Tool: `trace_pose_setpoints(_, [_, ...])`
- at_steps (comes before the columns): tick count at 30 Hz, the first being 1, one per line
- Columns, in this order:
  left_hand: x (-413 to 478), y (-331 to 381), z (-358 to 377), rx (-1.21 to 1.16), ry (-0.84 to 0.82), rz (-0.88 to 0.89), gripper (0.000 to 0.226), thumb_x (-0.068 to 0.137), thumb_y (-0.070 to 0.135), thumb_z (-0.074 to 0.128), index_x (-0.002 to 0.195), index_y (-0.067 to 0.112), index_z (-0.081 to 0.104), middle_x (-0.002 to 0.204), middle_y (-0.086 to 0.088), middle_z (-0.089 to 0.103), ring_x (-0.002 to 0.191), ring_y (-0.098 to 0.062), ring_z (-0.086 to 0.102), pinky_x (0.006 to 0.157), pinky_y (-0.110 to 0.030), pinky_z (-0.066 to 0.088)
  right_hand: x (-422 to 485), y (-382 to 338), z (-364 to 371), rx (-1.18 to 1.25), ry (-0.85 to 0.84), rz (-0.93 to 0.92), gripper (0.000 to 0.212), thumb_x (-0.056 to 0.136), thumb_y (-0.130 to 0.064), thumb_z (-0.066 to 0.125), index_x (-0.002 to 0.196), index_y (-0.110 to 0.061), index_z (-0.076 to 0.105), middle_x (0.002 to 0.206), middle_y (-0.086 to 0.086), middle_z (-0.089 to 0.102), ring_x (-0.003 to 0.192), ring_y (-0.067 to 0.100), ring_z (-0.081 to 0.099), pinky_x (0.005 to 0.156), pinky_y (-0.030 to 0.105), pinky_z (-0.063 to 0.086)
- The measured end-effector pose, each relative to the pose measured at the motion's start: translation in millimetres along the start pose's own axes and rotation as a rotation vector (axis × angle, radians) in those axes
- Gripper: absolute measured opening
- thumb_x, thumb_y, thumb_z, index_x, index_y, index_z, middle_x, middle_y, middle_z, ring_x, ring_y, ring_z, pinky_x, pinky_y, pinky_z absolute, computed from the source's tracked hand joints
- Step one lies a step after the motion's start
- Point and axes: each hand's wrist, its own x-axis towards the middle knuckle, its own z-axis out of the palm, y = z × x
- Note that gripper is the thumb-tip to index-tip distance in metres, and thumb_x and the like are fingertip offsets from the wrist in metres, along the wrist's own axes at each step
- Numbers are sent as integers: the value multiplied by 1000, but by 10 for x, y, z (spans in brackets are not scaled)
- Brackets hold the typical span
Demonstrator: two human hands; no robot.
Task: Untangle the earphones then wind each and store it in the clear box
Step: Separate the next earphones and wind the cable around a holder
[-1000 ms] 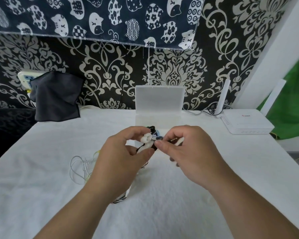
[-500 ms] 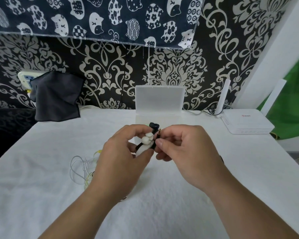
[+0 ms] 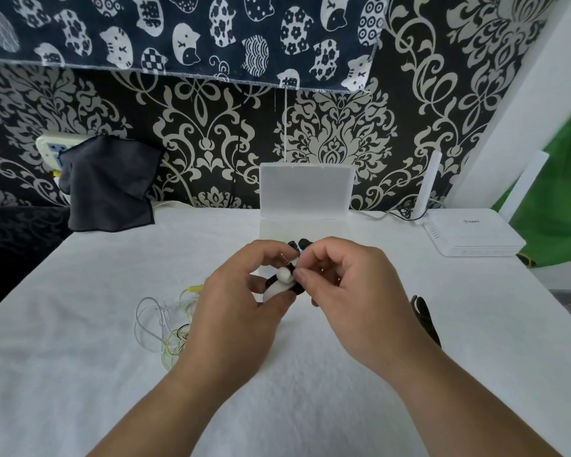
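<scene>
Your table (image 3: 80, 374) is covered with a white, slightly fuzzy cloth. Above its middle, your left hand (image 3: 241, 301) curls round a knot of white and black earphones (image 3: 285, 278), and your right hand (image 3: 350, 291) pinches the same bundle between thumb and forefinger. Just behind them stands the clear box (image 3: 305, 192), its lid upright against the wall. Loose white and yellow cables (image 3: 165, 324) lie on the cloth left of your left wrist, and a black cable (image 3: 426, 318) lies right of your right hand. A white router (image 3: 472, 235) sits at the far right and a dark cloth (image 3: 109, 186) hangs at the far left. Black damask wallpaper (image 3: 211, 127) backs the table, under a cat-print fabric (image 3: 178, 31).
</scene>
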Motion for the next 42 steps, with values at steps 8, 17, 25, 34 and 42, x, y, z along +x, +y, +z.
trace_pose_setpoints(8, [-18, 26, 28, -75, 67, 11, 35, 84, 5, 75, 91, 38, 65, 91, 14, 72, 82, -15, 69, 64, -25, 58, 26, 45, 9, 95, 22, 214, 26, 87, -36, 72, 106, -37, 54, 99, -11, 60, 76, 11, 70, 68, 36, 61])
trace_pose_setpoints(17, [-11, 78, 33, -304, 135, -134, 20, 88, 5, 70, 77, 21, 75, 72, -7, 75, 72, -39, 71, 80, -56, 59, 36, 55, -7, 113, -1, 134, 24, 89, -17, 73, 103, -35, 65, 103, -12, 68, 78, 16, 73, 80, 46, 59])
trace_pose_setpoints(25, [6, 72, 28, -351, 222, -193, 27, 77, 2, 78, 80, 25, 66, 81, -1, 72, 70, -39, 69, 78, -65, 55, 43, 62, 14, 265, -18, 138, 34, 81, 0, 77, 102, -24, 67, 96, -5, 72, 84, 17, 72, 85, 39, 59])
trace_pose_setpoints(34, [51, 58, -41, -231, -43, -398, 21, 90, -4, 64, 99, 13, 72, 86, -9, 76, 73, -25, 75, 80, -42, 62, 20, 182, 51, 73, -94, 174, 39, 89, -6, 70, 113, -36, 65, 109, -9, 67, 83, 13, 72, 88, 41, 58])
trace_pose_setpoints(42, [49, 73, -77, -4, -205, -329, 41, 89, 3, 63, 70, 38, 73, 60, 3, 66, 74, -30, 72, 77, -39, 61, -28, 189, 73, -82, -174, 144, 44, 94, -8, 62, 118, -44, 60, 111, -19, 64, 76, 13, 71, 83, 38, 57])
